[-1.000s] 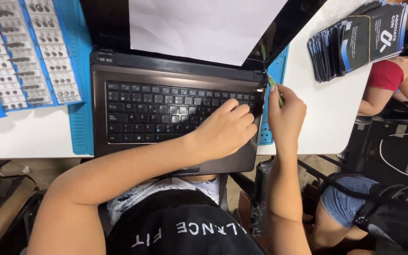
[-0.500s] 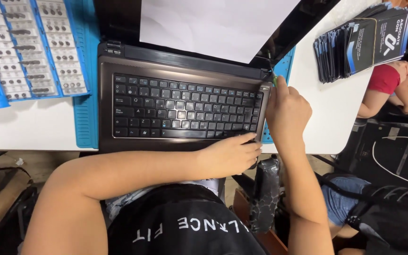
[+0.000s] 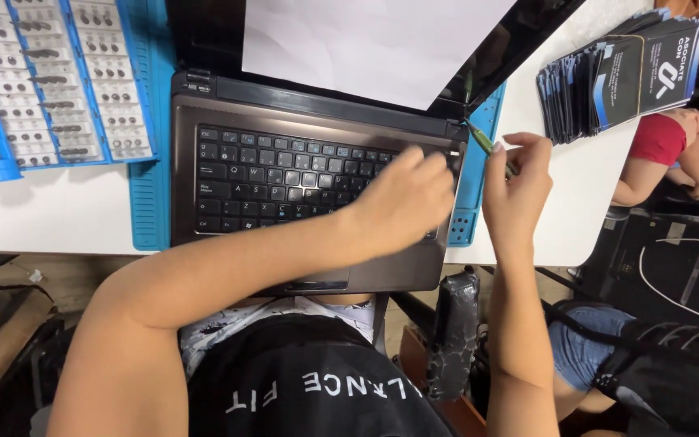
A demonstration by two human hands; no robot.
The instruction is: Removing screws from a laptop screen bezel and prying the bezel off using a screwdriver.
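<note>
An open brown laptop (image 3: 220, 121) with a black keyboard (image 3: 285, 182) lies on a blue mat (image 3: 154, 202) on the white table (image 3: 50, 212). My left hand (image 3: 406, 198) rests over the keyboard's right side, fingers spread and blurred. At the laptop's right edge, near the hinge, my right hand (image 3: 518, 190) pinches a thin green tool (image 3: 483, 139). The tool's tip touches the back right corner of the base. A white sheet (image 3: 374, 40) covers the screen.
A blue tray (image 3: 50, 81) with several rows of small screws sits at the back left. A stack of dark leaflets (image 3: 620, 73) stands at the right. Another person sits beyond the table's right edge. A black bag (image 3: 453, 332) hangs below the table.
My left hand has slid up from the laptop's front edge onto the keyboard's right side. My right hand has drawn the green tool slightly outward at the hinge corner.
</note>
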